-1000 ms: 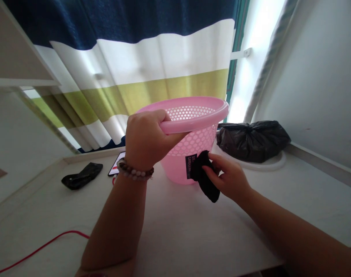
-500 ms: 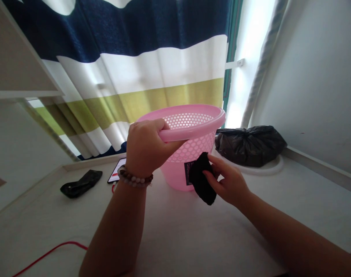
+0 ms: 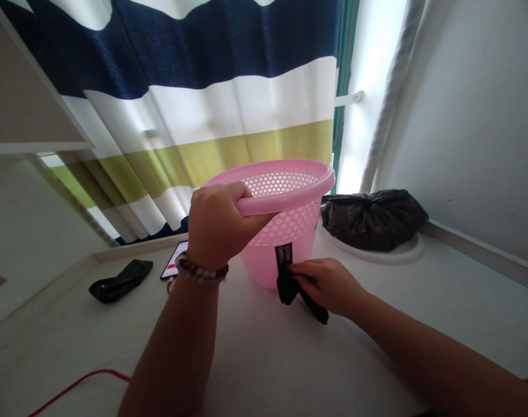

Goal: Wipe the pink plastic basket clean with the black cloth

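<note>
A pink plastic wastebasket (image 3: 296,226) with a perforated upper wall stands in the middle, tilted a little. My left hand (image 3: 220,220) is closed around its rim at the near left, thumb below and fingers over the top. A black label (image 3: 284,255) with pale lettering sits on the basket's lower front. Just under that label, my right hand (image 3: 322,284) pinches a bunched black cloth (image 3: 286,288) against or close to the wall; whether they touch, I cannot tell. One end of the cloth hangs down below my fingers.
On the right, a tied black garbage bag (image 3: 374,220) rests on a round white base (image 3: 405,252). A folded black plastic bag (image 3: 120,281) and a phone (image 3: 173,260) lie at the left. A red cable (image 3: 85,376) runs nearby. Behind hangs a striped curtain (image 3: 246,104).
My right hand has moved down and left with the cloth, uncovering more of the label. The cloth is now bunched in the pinch. My left hand keeps its grip on the rim.
</note>
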The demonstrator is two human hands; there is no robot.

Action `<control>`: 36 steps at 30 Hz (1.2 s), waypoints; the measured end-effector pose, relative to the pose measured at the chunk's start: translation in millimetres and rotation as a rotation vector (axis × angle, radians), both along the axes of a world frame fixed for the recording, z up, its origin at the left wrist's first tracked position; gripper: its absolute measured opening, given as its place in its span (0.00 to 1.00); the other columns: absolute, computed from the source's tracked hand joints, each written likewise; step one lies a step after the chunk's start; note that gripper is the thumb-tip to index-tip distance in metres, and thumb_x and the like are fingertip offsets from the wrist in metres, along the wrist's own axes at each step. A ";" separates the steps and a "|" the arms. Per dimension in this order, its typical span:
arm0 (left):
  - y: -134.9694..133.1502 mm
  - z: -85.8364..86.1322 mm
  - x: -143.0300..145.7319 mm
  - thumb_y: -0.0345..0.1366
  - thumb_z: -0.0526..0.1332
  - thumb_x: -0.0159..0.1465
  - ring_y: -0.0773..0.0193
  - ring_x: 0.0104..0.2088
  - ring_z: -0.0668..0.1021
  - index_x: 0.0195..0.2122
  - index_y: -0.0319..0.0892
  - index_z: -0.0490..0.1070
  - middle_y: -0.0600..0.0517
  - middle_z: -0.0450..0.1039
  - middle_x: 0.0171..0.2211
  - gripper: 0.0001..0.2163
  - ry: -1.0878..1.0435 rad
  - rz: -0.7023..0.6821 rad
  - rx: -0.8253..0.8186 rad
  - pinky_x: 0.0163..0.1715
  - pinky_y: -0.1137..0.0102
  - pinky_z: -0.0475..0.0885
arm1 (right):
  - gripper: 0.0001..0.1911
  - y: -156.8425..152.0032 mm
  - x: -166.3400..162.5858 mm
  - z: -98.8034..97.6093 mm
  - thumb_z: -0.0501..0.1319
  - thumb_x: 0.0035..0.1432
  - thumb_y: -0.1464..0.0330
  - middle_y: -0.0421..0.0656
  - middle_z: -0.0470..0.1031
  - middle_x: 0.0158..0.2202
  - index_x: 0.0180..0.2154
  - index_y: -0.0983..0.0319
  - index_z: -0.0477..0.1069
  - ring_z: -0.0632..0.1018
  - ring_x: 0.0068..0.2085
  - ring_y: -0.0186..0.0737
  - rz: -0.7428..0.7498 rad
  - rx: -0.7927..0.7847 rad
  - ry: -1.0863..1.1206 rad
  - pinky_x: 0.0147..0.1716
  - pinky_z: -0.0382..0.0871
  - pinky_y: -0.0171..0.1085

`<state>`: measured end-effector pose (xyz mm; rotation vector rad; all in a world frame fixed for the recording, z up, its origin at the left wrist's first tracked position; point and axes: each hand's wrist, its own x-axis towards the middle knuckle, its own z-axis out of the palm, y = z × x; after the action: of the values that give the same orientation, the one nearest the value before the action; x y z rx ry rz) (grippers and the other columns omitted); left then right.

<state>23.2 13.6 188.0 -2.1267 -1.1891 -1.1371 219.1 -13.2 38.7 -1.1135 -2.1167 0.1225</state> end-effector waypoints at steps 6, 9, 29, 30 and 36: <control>0.1 -0.1 -0.8 0.57 0.59 0.52 0.69 0.20 0.61 0.18 0.42 0.61 0.55 0.60 0.16 0.22 0.005 0.000 -0.002 0.22 0.69 0.54 | 0.13 1.1 2.2 2.2 0.56 0.57 0.70 0.41 0.79 0.36 0.42 0.56 0.75 0.78 0.35 0.39 -0.032 0.003 -0.008 0.35 0.69 0.35; 0.0 0.1 -0.1 0.57 0.60 0.51 0.70 0.19 0.60 0.18 0.42 0.60 0.55 0.60 0.16 0.22 0.001 -0.007 0.011 0.21 0.70 0.54 | 0.12 0.8 8.9 8.4 0.55 0.58 0.70 0.42 0.78 0.35 0.42 0.58 0.73 0.76 0.30 0.37 -0.108 0.077 0.111 0.31 0.68 0.35; -0.7 -0.1 0.9 0.58 0.60 0.50 0.69 0.20 0.62 0.18 0.42 0.62 0.55 0.61 0.17 0.22 -0.015 -0.005 -0.020 0.22 0.69 0.53 | 0.10 1.2 13.2 9.5 0.55 0.56 0.70 0.40 0.76 0.31 0.41 0.59 0.68 0.72 0.26 0.33 -0.107 0.135 0.076 0.29 0.63 0.34; -0.4 -0.2 0.7 0.58 0.60 0.50 0.69 0.20 0.62 0.19 0.42 0.62 0.55 0.61 0.16 0.22 -0.015 -0.002 -0.013 0.22 0.69 0.54 | 0.10 1.3 12.4 8.6 0.55 0.55 0.71 0.40 0.75 0.30 0.41 0.59 0.68 0.71 0.25 0.33 -0.104 0.118 0.071 0.29 0.62 0.34; 0.1 -0.6 1.0 0.58 0.61 0.50 0.70 0.20 0.62 0.18 0.42 0.63 0.55 0.62 0.16 0.22 -0.015 -0.008 -0.004 0.22 0.70 0.54 | 0.25 -1.1 10.6 7.3 0.56 0.54 0.71 0.36 0.72 0.26 0.54 0.59 0.59 0.69 0.24 0.33 -0.151 0.124 0.148 0.27 0.61 0.33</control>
<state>24.2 13.7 187.3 -2.1317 -1.1913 -1.1567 229.7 -14.2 46.0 -1.1492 -1.8775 0.0018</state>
